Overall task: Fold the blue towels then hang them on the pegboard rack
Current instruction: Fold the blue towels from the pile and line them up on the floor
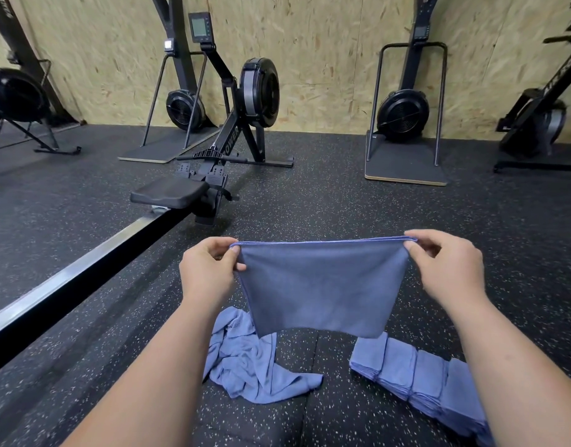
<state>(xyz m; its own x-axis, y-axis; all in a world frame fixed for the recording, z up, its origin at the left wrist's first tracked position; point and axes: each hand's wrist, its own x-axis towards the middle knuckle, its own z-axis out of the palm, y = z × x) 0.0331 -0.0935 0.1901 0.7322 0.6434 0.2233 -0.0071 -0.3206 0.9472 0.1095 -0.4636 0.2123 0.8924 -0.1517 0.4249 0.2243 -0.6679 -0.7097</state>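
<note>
Hanging doubled, apparently, the blue towel (323,285) has both hands (210,269) (445,262) pinching its top corners.

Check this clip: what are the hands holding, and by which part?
One blue towel, stretched between both hands: left hand pinches its top left corner, right hand its top right corner. The rest hangs free.

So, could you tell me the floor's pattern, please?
Black floor with white speckles, seen in the head view.
</note>
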